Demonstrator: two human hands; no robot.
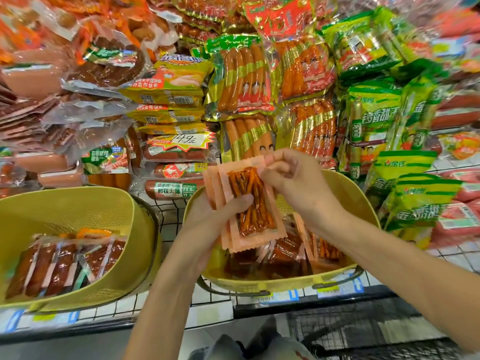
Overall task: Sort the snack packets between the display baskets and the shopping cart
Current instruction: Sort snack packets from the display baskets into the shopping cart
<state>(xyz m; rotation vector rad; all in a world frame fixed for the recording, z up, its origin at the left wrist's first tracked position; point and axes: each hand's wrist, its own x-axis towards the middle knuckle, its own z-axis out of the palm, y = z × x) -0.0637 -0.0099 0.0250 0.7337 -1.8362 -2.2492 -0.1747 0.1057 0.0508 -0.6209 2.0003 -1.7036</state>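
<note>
Hands: left hand (220, 214) clamps fanned snack packets (255, 203); right hand (288, 178) pinches the front one's top edge.
Place: above the right display basket (285, 281).
Risk: pulling one could probably drag slick neighbours loose.

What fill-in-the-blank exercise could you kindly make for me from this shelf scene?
1. The left hand holds a fan of packets with ____ borders.
2. The right hand pinches the front packet at its ____ edge.
3. Both hands are above the yellow basket on the ____.

Missing words: pink; top; right.
</note>
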